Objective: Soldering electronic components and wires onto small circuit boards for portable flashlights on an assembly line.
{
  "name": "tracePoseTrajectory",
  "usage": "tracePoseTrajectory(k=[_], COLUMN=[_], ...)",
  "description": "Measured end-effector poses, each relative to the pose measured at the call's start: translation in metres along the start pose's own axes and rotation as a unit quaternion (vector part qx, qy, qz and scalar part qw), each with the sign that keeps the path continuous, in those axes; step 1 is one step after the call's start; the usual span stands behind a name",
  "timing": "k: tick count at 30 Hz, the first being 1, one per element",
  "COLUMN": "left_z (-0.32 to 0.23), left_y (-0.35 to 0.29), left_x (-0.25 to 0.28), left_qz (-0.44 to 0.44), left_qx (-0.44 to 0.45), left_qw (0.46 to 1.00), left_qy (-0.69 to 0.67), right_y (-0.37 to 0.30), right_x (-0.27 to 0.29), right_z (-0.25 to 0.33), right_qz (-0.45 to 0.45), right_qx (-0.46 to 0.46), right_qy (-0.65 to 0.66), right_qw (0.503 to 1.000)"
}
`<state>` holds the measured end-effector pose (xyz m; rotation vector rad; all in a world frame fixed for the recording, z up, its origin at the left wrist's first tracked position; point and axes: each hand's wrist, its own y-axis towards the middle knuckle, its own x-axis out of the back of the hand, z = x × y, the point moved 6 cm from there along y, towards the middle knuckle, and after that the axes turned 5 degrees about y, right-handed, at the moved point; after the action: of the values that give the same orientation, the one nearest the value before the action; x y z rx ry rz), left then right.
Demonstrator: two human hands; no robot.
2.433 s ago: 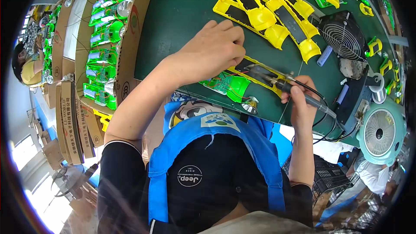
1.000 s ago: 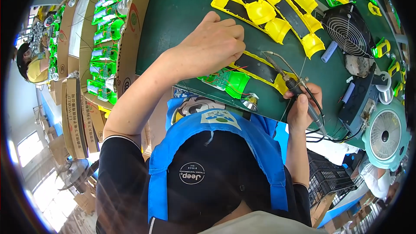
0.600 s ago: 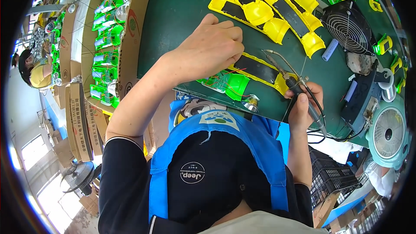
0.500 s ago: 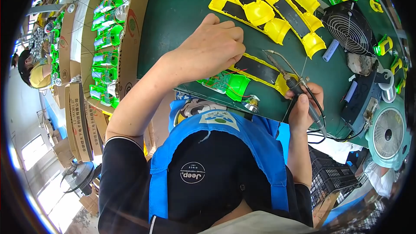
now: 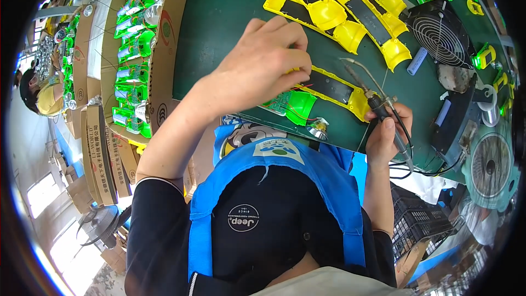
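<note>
My right hand point(image 5: 388, 134) grips a soldering iron point(image 5: 376, 102) with a thin curved metal tube along it. The tip points up and left, above the end of a yellow casing point(image 5: 359, 101) with a dark panel inside. My left hand point(image 5: 263, 66) is closed, fingers bent down over the casing's other end; what the fingertips pinch is hidden. Just below them lies a green casing point(image 5: 300, 107) with a circuit board point(image 5: 280, 102) and red wires. A shiny reflector cup point(image 5: 318, 129) sits beside it at the table's near edge.
Several yellow casings point(image 5: 329, 13) lie at the back. To the right stand a black fan point(image 5: 440, 35), a blue cylindrical cell point(image 5: 417, 61), a solder spool point(image 5: 489, 111) and a pale green fan point(image 5: 490, 164). A cardboard box point(image 5: 164, 49) of green assemblies borders the left. Another person point(image 5: 46, 96) is far left.
My right hand and the soldering iron have shifted slightly right. My left hand has moved a little, its fingers bending more over the yellow casing, which has also shifted slightly.
</note>
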<state>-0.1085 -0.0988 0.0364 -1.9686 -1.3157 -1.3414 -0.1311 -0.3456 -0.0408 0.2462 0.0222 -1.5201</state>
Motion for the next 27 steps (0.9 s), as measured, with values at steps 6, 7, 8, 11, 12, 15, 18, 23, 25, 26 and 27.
tracePoseTrajectory(k=[6,7,8,11,12,15,18,23,25,26,27], left_z=[-0.012,-0.016,-0.021,-0.043,-0.047,-0.048,-0.046,-0.047,-0.049,-0.049,-0.049], left_y=[-0.01,-0.01,-0.01,-0.007,-0.005,-0.007,-0.005,0.003,0.006,0.007,0.008], left_x=[-0.019,-0.017,-0.018,-0.033,-0.038,-0.049,-0.053,-0.059,-0.061,-0.062,-0.062], left_qz=[0.0,-0.023,-0.046,-0.085,-0.106,-0.125,-0.1,-0.03,-0.001,0.002,0.005], left_qx=[0.018,0.0,-0.013,-0.002,0.002,0.009,0.038,0.05,0.041,0.037,0.035], left_qw=[1.0,1.0,0.999,0.996,0.994,0.992,0.992,0.991,0.989,0.989,0.989], left_qy=[-0.01,-0.013,-0.011,-0.027,-0.015,0.036,0.062,0.123,0.139,0.143,0.146], right_y=[0.016,0.021,0.023,0.016,0.012,0.004,0.001,0.013,0.019,0.02,0.023], right_x=[0.005,0.0,-0.008,-0.028,-0.035,-0.037,-0.021,0.03,0.037,0.037,0.035], right_z=[0.007,0.004,0.002,-0.006,-0.008,-0.008,-0.007,0.003,0.009,0.009,0.009], right_qz=[-0.04,-0.047,-0.054,-0.064,-0.055,-0.038,-0.04,0.014,0.054,0.071,0.083], right_qx=[0.122,0.121,0.12,0.061,0.062,0.045,0.017,-0.095,-0.141,-0.159,-0.159], right_qy=[0.046,0.051,0.057,0.115,0.114,0.133,0.215,0.172,0.106,0.052,0.03], right_qw=[0.991,0.99,0.99,0.989,0.99,0.989,0.976,0.98,0.983,0.983,0.983])
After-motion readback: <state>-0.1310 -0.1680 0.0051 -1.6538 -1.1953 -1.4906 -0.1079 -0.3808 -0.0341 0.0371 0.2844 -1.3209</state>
